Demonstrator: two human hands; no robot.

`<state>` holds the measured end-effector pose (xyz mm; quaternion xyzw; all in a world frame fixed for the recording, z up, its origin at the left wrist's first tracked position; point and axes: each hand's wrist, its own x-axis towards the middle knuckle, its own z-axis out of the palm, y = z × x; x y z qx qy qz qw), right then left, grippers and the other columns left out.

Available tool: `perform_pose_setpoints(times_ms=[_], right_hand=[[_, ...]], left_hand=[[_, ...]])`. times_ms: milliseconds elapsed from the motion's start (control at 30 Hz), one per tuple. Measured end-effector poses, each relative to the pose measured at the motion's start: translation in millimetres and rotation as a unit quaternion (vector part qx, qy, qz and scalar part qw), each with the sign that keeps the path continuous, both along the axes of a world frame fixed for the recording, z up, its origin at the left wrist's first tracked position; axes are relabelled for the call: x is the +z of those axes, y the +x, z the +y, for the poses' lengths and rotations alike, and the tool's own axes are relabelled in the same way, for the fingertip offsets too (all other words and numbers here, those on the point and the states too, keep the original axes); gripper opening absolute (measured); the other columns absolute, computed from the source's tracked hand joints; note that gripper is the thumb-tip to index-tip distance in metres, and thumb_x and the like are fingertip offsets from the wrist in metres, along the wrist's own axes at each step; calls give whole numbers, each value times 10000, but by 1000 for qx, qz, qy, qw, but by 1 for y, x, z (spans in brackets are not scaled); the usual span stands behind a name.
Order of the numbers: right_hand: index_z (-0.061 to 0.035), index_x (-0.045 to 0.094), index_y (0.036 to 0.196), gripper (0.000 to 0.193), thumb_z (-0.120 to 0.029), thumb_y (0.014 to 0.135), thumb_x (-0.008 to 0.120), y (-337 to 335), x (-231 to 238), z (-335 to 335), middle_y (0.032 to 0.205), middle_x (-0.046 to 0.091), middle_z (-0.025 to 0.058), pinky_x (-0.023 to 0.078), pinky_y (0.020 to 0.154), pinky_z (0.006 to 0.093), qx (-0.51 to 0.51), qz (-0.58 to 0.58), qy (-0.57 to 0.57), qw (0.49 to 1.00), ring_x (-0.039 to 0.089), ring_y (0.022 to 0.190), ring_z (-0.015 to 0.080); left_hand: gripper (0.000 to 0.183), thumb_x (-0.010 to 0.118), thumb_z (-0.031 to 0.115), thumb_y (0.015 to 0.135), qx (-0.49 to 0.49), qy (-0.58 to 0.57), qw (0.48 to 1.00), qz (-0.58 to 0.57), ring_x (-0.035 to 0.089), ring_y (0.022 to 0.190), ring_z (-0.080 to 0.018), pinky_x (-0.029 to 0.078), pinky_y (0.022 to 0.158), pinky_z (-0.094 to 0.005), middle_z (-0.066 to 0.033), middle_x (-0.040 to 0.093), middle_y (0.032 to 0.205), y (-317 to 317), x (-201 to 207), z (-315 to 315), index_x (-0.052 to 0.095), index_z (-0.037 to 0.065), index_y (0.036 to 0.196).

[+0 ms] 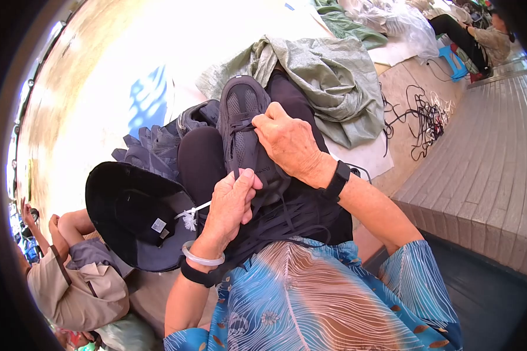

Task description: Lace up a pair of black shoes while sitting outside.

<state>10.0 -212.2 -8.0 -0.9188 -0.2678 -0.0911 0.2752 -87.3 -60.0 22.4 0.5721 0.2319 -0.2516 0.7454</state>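
A dark grey sneaker (240, 93) rests on my lap, toe pointing away from me. My left hand (231, 202) pinches a dark shoelace (235, 157) between thumb and forefinger, low on the sneaker's lacing. At the right edge of the eyelets, the bent fingers of my right hand (290, 140) are closed on the sneaker; whether a lace is between them is hidden. A heap of loose black laces (284, 219) lies across my lap. Beside my left wrist is a black, hat-like bowl shape (132, 216), open side up, with a small white label inside.
More dark sneakers (149, 149) are clustered beyond my left knee. A green-grey sheet (334, 76) lies beyond my right leg, with tangled cords (421, 120) farther right. A slatted bench (480, 169) stands at right. Other people sit at lower left (79, 281) and upper right (492, 44).
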Motion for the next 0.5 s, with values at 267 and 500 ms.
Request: perform_pose_setpoints(times_ms=[267,500], right_hand=[[37,645,855,232,-190,858,597,26,5,-8,709,616,157,463,614,365,77,324,160,929,583,630,196],[41,678,873,360,-312,895,609,22,-6,-29,704,659,66,440,572,278,-59,173,49,982,554,596,132]], left_hand=[[393,506,407,1009,17,-1,1000,-9,282,419,-22,281,371,-196,70,349,581,-10,-1,15,518,94,772],[460,477,463,1013,-142,102,977,-119,315,442,-30,290,405,-197,59,369,564,-17,22,15,488,100,730]])
